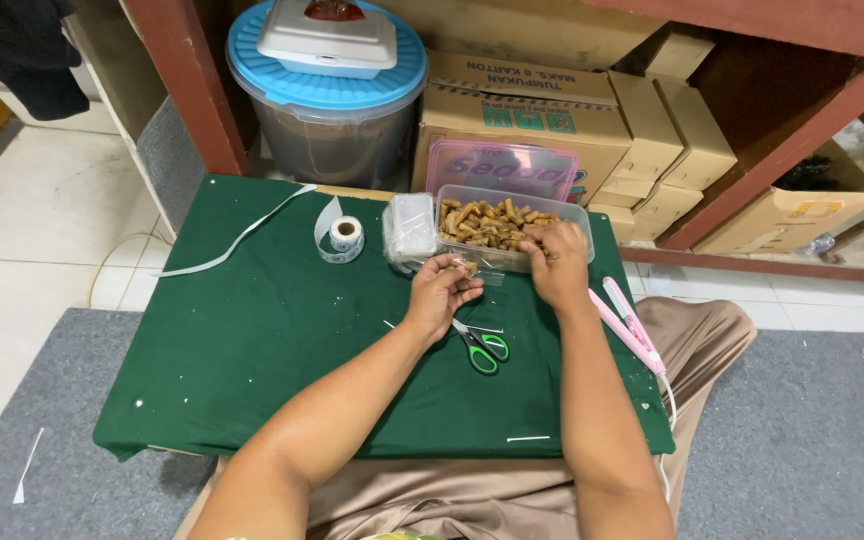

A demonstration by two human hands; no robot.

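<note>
My left hand holds a small clear plastic bag with a few brown snack pieces in it, just in front of a clear rectangular tub. The tub is full of brown fried snack pieces. My right hand reaches over the tub's near rim with its fingers pinched on some snack pieces. Both hands rest over a low table covered with green cloth. Green-handled scissors lie on the cloth right below my left hand.
A stack of clear bags and a white tape roll with a loose strip lie left of the tub. A pink sealer tool lies at the right edge. Behind stand a blue-lidded bucket, a pink lid and cardboard boxes.
</note>
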